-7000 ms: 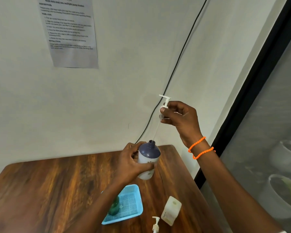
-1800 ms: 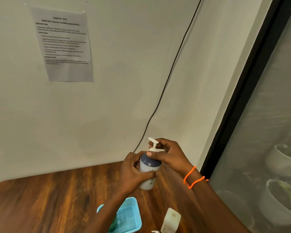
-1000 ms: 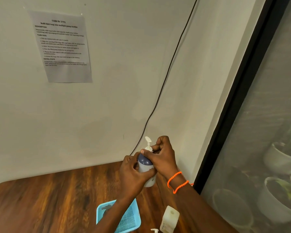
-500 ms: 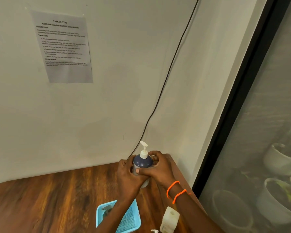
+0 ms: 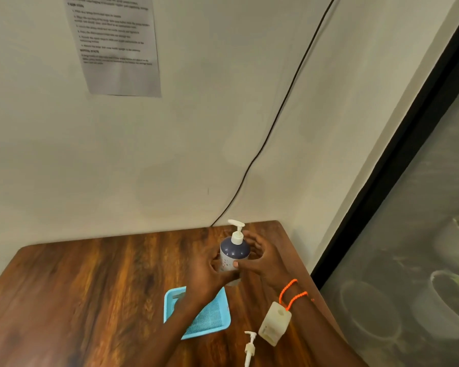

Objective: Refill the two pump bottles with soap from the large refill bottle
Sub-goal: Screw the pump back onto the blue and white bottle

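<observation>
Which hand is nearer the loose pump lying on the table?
Right. Its wrist passes just above the loose pump; the right hand and left hand both flank the bottle.

A printed sheet (image 5: 117,46) taped to the wall above the tabletop's far edge carries lines of black text, too blurred to read. The pump bottle (image 5: 232,256) has a small label whose print is likewise illegible.

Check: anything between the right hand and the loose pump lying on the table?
Yes. The square bottle stands open-topped between the right hand and the loose pump, under the right wrist. The table near the pump is otherwise bare.
</observation>
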